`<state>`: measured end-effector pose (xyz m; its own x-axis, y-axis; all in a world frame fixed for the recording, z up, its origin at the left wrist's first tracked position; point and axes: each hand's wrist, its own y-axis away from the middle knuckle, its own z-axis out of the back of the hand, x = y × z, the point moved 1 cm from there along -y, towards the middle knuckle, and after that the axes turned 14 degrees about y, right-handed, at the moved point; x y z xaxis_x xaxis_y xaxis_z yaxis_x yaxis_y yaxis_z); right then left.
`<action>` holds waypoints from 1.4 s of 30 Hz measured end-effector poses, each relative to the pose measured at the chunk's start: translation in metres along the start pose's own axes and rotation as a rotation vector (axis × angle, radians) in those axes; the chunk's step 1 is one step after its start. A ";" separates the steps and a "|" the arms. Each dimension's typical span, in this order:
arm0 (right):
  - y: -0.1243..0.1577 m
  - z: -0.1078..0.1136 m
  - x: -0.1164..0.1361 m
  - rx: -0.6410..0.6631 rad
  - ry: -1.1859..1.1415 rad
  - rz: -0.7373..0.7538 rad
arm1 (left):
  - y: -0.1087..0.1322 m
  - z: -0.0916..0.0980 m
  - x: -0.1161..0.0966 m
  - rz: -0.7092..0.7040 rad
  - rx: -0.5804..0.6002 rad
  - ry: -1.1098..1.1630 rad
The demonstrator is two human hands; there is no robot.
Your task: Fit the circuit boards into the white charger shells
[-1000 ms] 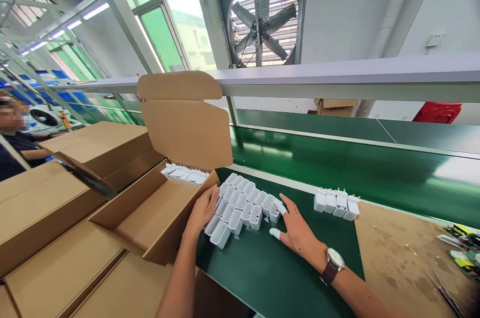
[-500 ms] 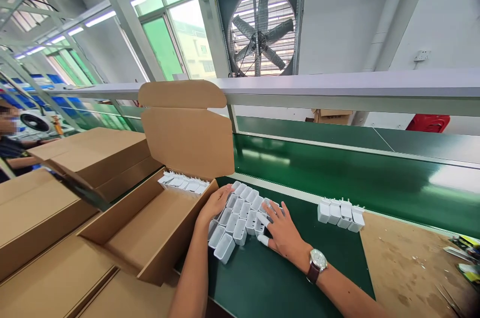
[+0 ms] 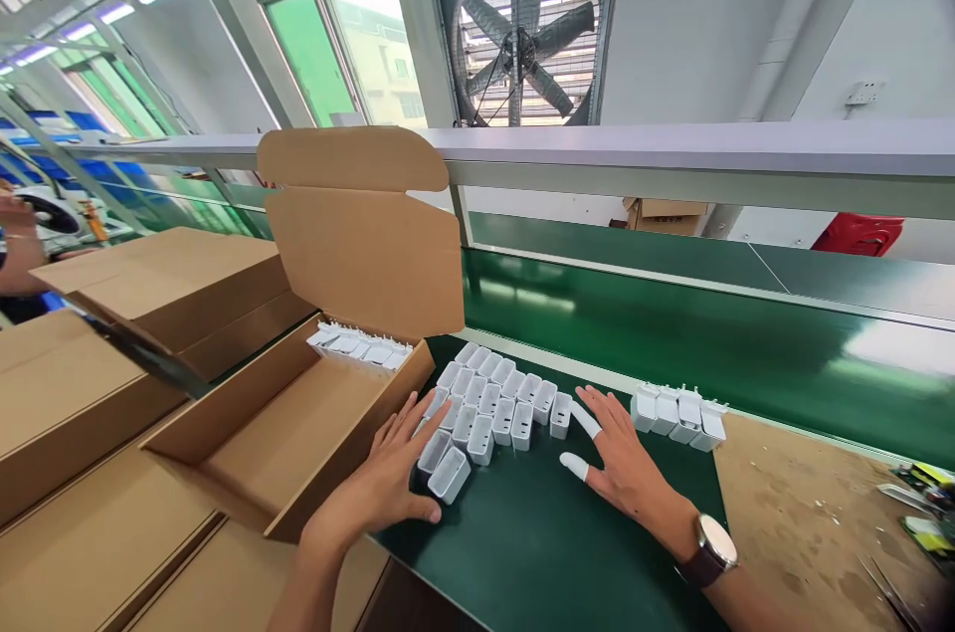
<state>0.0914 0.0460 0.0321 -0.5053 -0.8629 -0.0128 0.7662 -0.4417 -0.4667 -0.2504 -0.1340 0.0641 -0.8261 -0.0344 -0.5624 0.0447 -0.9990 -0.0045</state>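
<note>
Several small white plastic cases (image 3: 488, 400) stand side by side in slanting rows on the dark green table (image 3: 514, 532). My left hand (image 3: 384, 468) is at their near left edge, fingers spread, thumb just beside the nearest case. At the right end of the rows my right hand (image 3: 623, 463) lies with fingers apart, white covers on thumb and index finger; the index tip is next to the last case. Neither hand grips anything. Left of the cases is an open cardboard box (image 3: 358, 453), its lid raised, with a row of white pieces (image 3: 360, 346) at its far end.
Another row of white cases (image 3: 677, 416) stands to the right, beside a stained brown board (image 3: 806, 513) with tweezers (image 3: 891, 592) on it. Closed cardboard boxes (image 3: 171, 279) are stacked at left. Behind runs a green conveyor belt (image 3: 597, 323) under a pale shelf (image 3: 671, 154). A co-worker's arm (image 3: 19, 249) shows at far left.
My left hand has come nearer and spread along the cases' left edge. My right hand has drawn right, off the cases. The cases at the right end now lie in a neater row.
</note>
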 end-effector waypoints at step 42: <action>0.225 0.156 -0.231 0.422 0.472 -0.968 | -0.129 -0.177 -0.166 -0.536 0.137 0.379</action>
<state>0.4423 0.1076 0.0684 -0.9831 0.0197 -0.1819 0.0041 -0.9915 -0.1299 -0.0193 0.0061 0.0120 -0.4590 0.4549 -0.7632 -0.4090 -0.8707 -0.2731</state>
